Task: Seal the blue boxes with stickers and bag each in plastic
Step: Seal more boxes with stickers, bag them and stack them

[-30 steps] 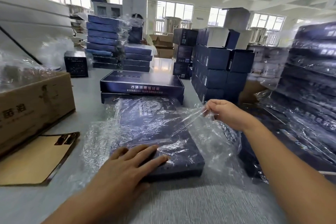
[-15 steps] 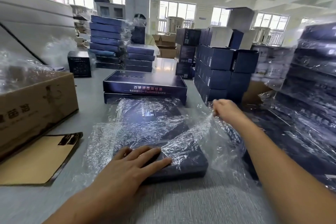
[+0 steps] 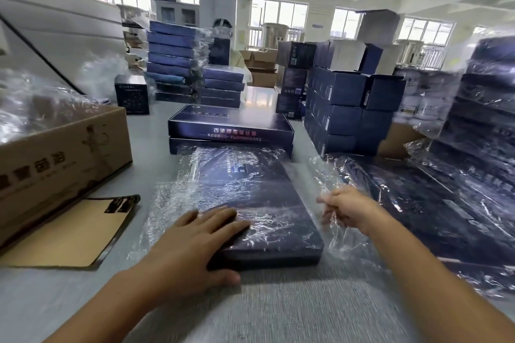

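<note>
A flat blue box (image 3: pixel 264 195) is seen lying on the grey table (image 3: pixel 156 131) directly in front of the person, its long side running away from the camera. It is wrapped over its top in a crinkled clear plastic bag (image 3: pixel 170 203), which also spreads out on the table to the left and right of it. Whether the near end of the box is covered cannot be told. The left hand (image 3: pixel 195 242) is laid flat on the near left corner of the box, with fingers straight and pressed down on the plastic and nothing gripped. The right hand (image 3: pixel 348 211) is held just beside the right edge of the box, and a fold of the bag is pinched in its curled fingers. Just behind the box, two more blue boxes (image 3: pixel 231 125) without plastic are stacked, printed text showing on the upper one. To the right, a pile of bagged boxes (image 3: pixel 418 203) is spread low on the table. On the left, an open cardboard carton (image 3: pixel 64 153) is placed, with a flat brown cardboard sheet (image 3: pixel 64 234) lying in front of it. Farther back, a tall stack of wrapped boxes (image 3: pixel 172 64) and a block of small dark cartons (image 3: pixel 348 108) are seen.
</note>
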